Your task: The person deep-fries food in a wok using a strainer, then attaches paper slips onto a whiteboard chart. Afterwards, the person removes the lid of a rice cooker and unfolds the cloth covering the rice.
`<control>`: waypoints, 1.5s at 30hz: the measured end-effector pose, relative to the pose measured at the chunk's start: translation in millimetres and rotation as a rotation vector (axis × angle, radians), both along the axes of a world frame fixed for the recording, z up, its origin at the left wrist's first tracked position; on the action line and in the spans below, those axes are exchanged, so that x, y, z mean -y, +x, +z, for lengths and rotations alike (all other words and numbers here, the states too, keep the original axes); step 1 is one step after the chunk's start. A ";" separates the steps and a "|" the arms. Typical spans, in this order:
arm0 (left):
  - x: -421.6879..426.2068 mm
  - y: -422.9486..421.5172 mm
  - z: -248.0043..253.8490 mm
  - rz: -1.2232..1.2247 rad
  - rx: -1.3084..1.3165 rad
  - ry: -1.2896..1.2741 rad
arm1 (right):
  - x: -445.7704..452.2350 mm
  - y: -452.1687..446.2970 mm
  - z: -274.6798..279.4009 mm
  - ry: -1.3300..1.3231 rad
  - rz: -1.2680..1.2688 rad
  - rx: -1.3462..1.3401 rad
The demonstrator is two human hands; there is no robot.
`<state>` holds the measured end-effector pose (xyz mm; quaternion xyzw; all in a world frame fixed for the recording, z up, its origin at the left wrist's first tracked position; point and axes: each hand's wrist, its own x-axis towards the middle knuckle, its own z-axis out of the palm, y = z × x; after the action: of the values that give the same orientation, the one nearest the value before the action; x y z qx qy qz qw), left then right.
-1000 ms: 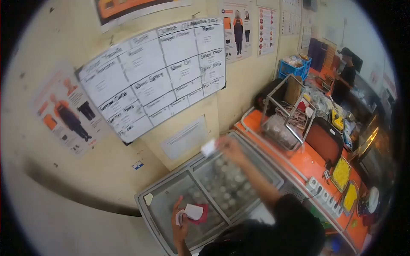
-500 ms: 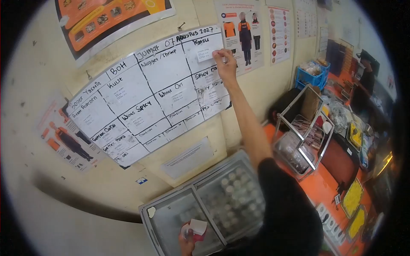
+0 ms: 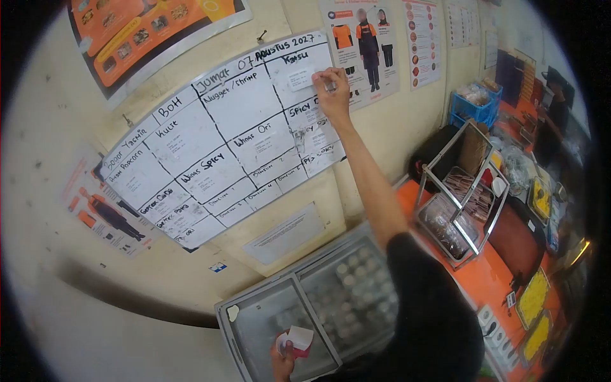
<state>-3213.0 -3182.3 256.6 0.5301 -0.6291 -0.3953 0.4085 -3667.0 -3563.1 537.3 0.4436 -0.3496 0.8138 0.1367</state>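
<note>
My right hand [image 3: 332,94] is raised to the whiteboard [image 3: 254,95], fingers pinched at the right edge of a small white label [image 3: 301,79]. The label lies under the handwritten word "Katsu" in the board's upper right cell, and my fingertips cover its edge. Low in the view, my left hand [image 3: 282,361] is closed around a white and red roll of labels [image 3: 299,339], with a white piece standing out from it. That hand is above the grey chest freezer [image 3: 289,284]. Other small printed labels are on several cells of the board.
Posters [image 3: 368,48] hang on the wall beside the board. On the right, an orange counter [image 3: 490,261] carries a metal-framed display case [image 3: 461,191], trays of yellow food [image 3: 533,298] and a blue crate [image 3: 474,105]. Another person [image 3: 560,105] is at the far right.
The view has shifted slightly. The label, which stood a little off the board at my right fingers, now looks flatter against it. My left hand still holds the roll.
</note>
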 end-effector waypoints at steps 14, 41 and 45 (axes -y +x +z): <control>-18.6 13.4 -1.3 0.004 -0.063 0.149 | -14.0 14.6 6.7 -0.002 -0.023 0.047; 48.7 -77.5 73.2 0.760 -0.599 -0.074 | -198.2 160.9 -109.4 0.405 0.596 -0.312; 47.2 -97.7 117.5 0.541 -0.521 -0.080 | -311.6 214.6 -146.1 0.762 1.018 -0.243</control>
<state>-3310.7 -3229.5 374.2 0.5424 -0.3562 -0.3699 0.6649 -3452.4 -3251.5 391.2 0.6601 -0.3420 0.5398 -0.3949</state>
